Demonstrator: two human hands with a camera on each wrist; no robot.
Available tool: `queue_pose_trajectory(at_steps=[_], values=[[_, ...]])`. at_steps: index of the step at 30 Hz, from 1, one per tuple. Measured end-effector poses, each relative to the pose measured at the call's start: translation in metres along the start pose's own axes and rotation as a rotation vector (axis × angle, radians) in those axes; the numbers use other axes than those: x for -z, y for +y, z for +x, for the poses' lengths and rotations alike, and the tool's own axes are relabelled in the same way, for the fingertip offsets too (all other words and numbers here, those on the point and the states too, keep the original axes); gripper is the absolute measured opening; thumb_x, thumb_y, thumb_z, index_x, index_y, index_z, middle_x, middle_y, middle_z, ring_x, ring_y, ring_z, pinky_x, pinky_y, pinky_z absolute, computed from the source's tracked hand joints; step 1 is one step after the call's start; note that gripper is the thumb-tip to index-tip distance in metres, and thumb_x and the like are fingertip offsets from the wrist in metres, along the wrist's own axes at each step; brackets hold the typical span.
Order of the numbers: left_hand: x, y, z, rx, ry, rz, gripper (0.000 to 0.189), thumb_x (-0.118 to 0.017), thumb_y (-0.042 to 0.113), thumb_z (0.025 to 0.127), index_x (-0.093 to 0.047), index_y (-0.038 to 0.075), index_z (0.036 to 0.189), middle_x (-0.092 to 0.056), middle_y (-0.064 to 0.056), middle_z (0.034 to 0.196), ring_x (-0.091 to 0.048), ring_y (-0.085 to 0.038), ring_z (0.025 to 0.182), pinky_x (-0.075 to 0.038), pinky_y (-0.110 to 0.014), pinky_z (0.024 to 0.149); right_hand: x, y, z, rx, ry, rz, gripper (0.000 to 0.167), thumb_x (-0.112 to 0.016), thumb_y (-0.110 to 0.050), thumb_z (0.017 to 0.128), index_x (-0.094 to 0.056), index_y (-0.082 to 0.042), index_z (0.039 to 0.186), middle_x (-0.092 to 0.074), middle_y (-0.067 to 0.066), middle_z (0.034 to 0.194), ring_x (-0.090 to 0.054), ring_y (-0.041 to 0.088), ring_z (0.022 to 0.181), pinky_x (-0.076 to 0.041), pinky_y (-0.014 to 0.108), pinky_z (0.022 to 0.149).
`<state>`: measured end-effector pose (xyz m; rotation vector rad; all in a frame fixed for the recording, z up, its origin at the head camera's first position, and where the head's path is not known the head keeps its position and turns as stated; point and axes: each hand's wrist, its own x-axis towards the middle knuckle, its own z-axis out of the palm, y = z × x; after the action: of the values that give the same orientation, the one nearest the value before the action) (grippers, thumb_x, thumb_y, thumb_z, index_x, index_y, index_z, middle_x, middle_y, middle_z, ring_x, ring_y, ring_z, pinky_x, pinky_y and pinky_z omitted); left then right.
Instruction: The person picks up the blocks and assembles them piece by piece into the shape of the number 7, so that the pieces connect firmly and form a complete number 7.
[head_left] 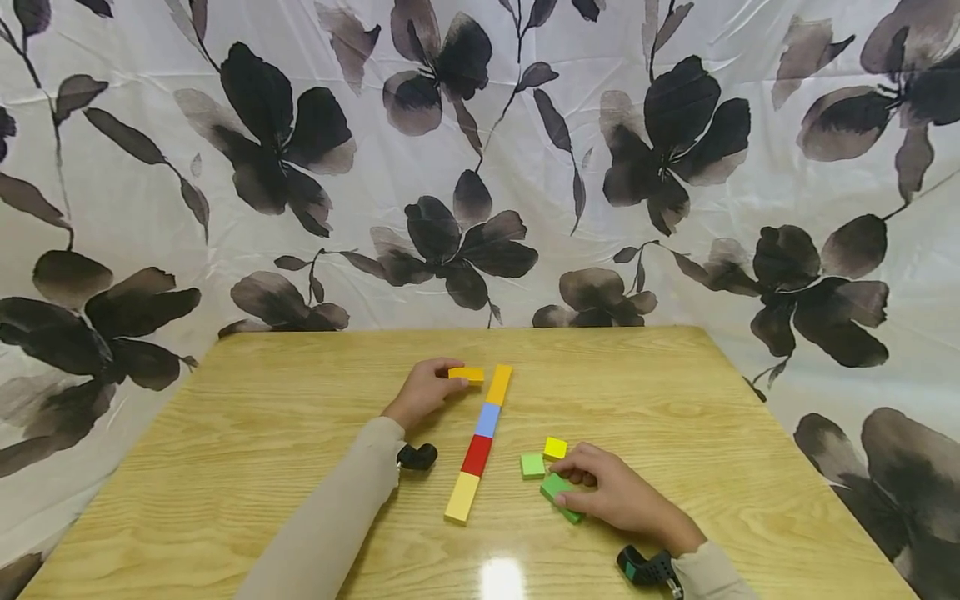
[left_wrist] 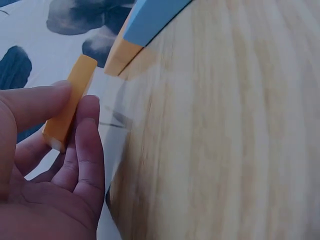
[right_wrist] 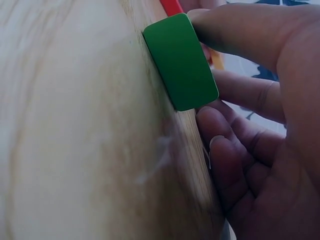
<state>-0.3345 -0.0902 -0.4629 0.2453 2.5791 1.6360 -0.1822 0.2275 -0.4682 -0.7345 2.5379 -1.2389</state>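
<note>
Between thumb and fingers, my left hand (head_left: 425, 393) pinches an orange block (head_left: 468, 375) near the far end of a row of blocks. That row runs away from me: a pale yellow block (head_left: 462, 498) nearest, then a red block (head_left: 477, 456), a blue block (head_left: 487, 420) and a second orange block (head_left: 499, 385). On the right, my right hand (head_left: 618, 493) grips a green block (head_left: 557, 488) with thumb and fingers. A light green block (head_left: 532, 466) and a small yellow block (head_left: 556, 448) lie just beyond it. The right wrist view shows the green block's end (right_wrist: 181, 62) close to the tabletop.
Everything lies on a light wooden table (head_left: 262, 433). A white cloth with dark flowers (head_left: 570, 250) hangs behind the far edge. Black wrist devices (head_left: 417, 457) sit on both wrists. Glare shows on the wood near the front.
</note>
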Motion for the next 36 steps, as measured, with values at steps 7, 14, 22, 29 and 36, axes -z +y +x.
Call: queue_pose_trajectory(at_steps=[7,14,22,29,36], values=[[-0.007,-0.001,0.010,0.027,0.007,-0.069,0.042,-0.073,0.015,0.093,-0.064,0.005,0.133,-0.061,-0.012,0.117,-0.053,-0.023,0.095,-0.047,-0.029,0.075,0.002,0.000,-0.002,-0.009,-0.008,0.004,0.035,-0.070,-0.037,0.095,-0.066,-0.023,0.127,-0.059,-0.004,0.108,-0.056,0.015,0.097,-0.048,0.029,0.083],[-0.015,0.008,0.013,0.057,0.022,-0.099,0.043,-0.072,0.012,0.093,-0.064,0.002,0.133,-0.059,-0.014,0.120,-0.052,-0.024,0.100,-0.045,-0.030,0.082,0.004,-0.001,-0.004,-0.011,-0.018,0.009,0.036,-0.070,-0.037,0.095,-0.065,-0.023,0.128,-0.058,-0.004,0.109,-0.056,0.015,0.098,-0.048,0.030,0.085],[-0.017,0.008,0.021,0.104,0.010,-0.116,0.043,-0.074,0.015,0.092,-0.065,0.006,0.133,-0.062,-0.012,0.123,-0.055,-0.023,0.101,-0.048,-0.032,0.086,0.003,-0.001,-0.003,-0.002,-0.021,0.022,0.035,-0.070,-0.036,0.096,-0.065,-0.024,0.129,-0.057,-0.003,0.109,-0.056,0.016,0.099,-0.048,0.031,0.085],[-0.015,0.008,0.025,0.083,-0.007,-0.110,0.043,-0.073,0.016,0.093,-0.064,0.006,0.133,-0.062,-0.012,0.121,-0.057,-0.022,0.097,-0.049,-0.029,0.079,0.001,-0.001,-0.002,-0.003,-0.011,0.010,0.034,-0.071,-0.037,0.095,-0.066,-0.026,0.127,-0.058,-0.005,0.108,-0.055,0.015,0.098,-0.048,0.031,0.085],[-0.017,0.015,0.029,0.059,0.008,-0.057,0.041,-0.074,0.016,0.092,-0.066,0.006,0.131,-0.062,-0.011,0.114,-0.055,-0.021,0.091,-0.048,-0.027,0.073,0.003,0.000,-0.001,-0.004,-0.010,-0.008,0.037,-0.070,-0.040,0.095,-0.066,-0.024,0.128,-0.057,-0.005,0.106,-0.055,0.014,0.096,-0.048,0.030,0.083]])
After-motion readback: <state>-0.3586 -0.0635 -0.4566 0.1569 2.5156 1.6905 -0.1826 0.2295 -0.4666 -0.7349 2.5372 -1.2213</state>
